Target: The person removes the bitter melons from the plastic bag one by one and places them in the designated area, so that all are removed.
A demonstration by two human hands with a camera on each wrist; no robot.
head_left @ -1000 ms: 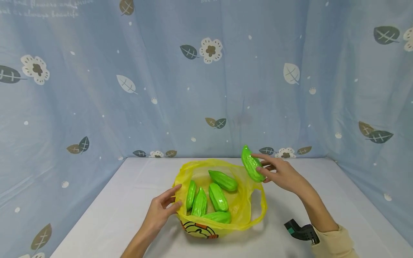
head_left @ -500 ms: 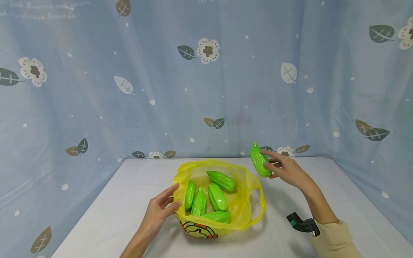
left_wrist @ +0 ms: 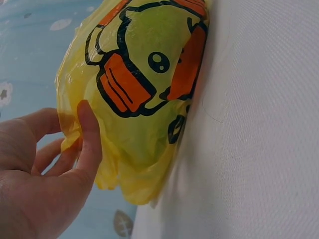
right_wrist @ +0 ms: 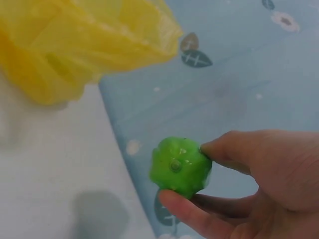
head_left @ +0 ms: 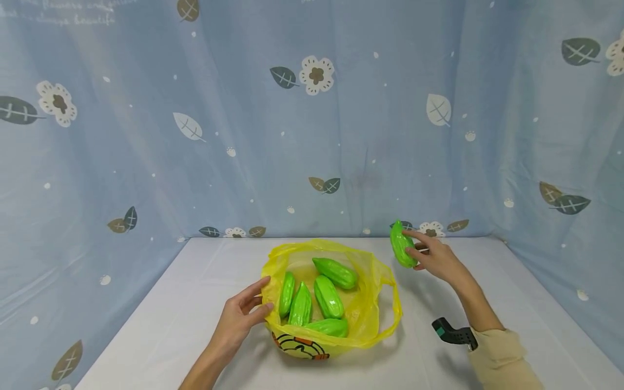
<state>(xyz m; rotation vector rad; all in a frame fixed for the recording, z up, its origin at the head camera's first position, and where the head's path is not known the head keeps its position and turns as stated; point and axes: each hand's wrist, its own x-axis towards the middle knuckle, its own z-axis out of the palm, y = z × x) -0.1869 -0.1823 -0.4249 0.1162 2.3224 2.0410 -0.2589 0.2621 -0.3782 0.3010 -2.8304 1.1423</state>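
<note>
In the head view, my right hand (head_left: 435,260) holds a glossy green bitter melon (head_left: 401,246) above the table, right of a yellow plastic bag (head_left: 361,338). The melon stands nearly upright, tip up, and its rounded, lobed end shows in the right wrist view, pinched between thumb and fingers. The bag gapes open toward me, and several more bitter melons (head_left: 329,297) lie inside it. My left hand (head_left: 239,314) pinches the left side of the bag's rim. In the left wrist view, the thumb lies against the yellow film beside a printed cartoon duck.
A white table (head_left: 195,287) lies under the bag. Behind and beside it hangs a blue curtain (head_left: 253,135) with leaf and flower prints. One bag handle (head_left: 396,309) loops out to the right. A black strap device (head_left: 453,333) sits at my right wrist.
My right hand has carried the bitter melon rightward, away from over the bag's right edge. The left hand and the bag have stayed in place.
</note>
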